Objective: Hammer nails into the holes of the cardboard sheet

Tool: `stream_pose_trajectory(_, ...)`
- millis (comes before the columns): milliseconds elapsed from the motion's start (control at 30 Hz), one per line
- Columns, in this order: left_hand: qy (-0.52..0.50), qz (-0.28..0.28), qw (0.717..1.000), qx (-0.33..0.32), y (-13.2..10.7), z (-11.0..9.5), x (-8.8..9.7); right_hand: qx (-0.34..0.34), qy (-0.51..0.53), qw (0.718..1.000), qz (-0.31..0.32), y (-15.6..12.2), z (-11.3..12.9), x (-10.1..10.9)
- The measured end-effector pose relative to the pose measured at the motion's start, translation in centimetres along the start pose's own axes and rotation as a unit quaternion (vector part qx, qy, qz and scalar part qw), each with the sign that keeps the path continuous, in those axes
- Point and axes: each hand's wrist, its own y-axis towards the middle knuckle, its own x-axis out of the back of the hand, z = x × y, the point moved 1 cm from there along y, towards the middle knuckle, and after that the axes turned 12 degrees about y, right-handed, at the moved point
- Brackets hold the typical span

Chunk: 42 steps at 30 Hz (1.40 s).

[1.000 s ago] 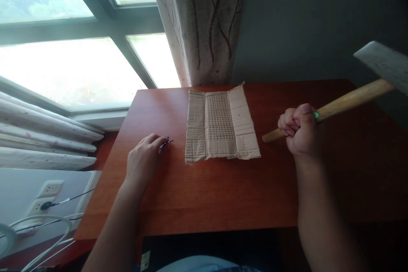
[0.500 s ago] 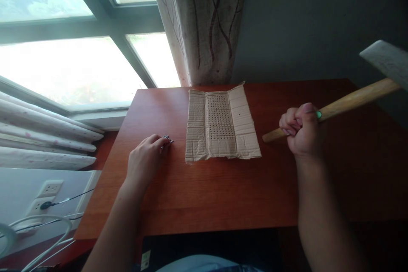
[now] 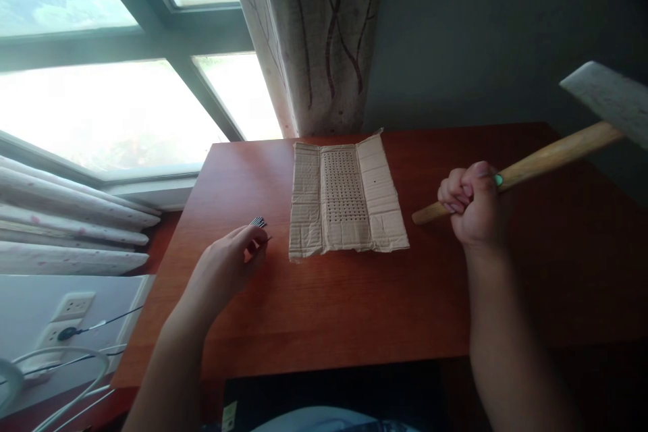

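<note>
My right hand (image 3: 473, 202) is wrapped round the wooden handle of a hammer (image 3: 557, 152), raised above the right side of the table. Its grey head reaches the right edge of the view. Over the table's left part, my left hand (image 3: 230, 256) pinches a thin nail (image 3: 269, 238) between thumb and fingertips; only its end shows. Just beyond these fingers lies a small bunch of nails (image 3: 258, 221), partly hidden by the hand. Between my hands, a creased piece of cardboard (image 3: 347, 236) lies on the table, its middle panel covered with rows of small holes.
The reddish-brown wooden table (image 3: 344, 317) stands against a dark wall (image 3: 455, 40). A window (image 3: 111, 108) and a patterned curtain (image 3: 324, 34) are behind it on the left. Sockets (image 3: 71, 310) and cables (image 3: 101, 364) are low at the left.
My left hand has pulled back slightly from the bunch of nails, now with a single nail in its fingertips. My right hand keeps the hammer raised. The view has shifted a little.
</note>
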Motion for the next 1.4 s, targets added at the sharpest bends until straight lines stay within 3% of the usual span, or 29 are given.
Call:
stream_pose_trajectory(100, -0.183, -0.059, 0.980, 0.042, -0.1, 0.1, 0.5, 0.002, -0.001, 1.000, -0.002, 0.0, -0.1, -0.1)
stream_pose_trajectory(233, -0.386, -0.125, 0.908, 0.107, 0.4, -1.9, 2.4, 0.009, -0.006, 1.000, -0.003, -0.1, -0.1, -0.1)
stream_pose_trajectory(300, -0.427, -0.156, 0.885, 0.096, 1.0, -3.9, 3.6, 0.012, -0.007, 1.000, -0.001, -0.1, -0.1, -0.1)
stream_pose_trajectory(367, -0.453, -0.150, 0.877, 0.057, 1.8, -6.0, 4.7, 0.013, -0.007, 1.000, -0.001, -0.1, -0.1, 0.0)
stream_pose_trajectory(533, -0.412, -0.090, 0.901, -0.101, 4.6, -10.4, 5.3, 0.013, -0.012, 1.000, -0.008, 0.0, -0.1, 0.1)
stream_pose_trajectory(667, -0.337, -0.062, 0.925, -0.163, 6.6, -12.0, 4.3, 0.004, -0.014, 1.000, -0.019, 0.0, -0.1, 0.2)
stream_pose_trajectory(833, -0.286, -0.047, 0.941, -0.175, 7.3, -12.8, 3.7, 0.007, -0.004, 1.000, -0.017, 0.1, 0.0, 0.3)
stream_pose_trajectory(1400, -0.310, -0.031, 0.935, -0.168, 7.2, -13.2, 3.5, 0.004, -0.016, 1.000, -0.009, -0.1, 0.2, 0.1)
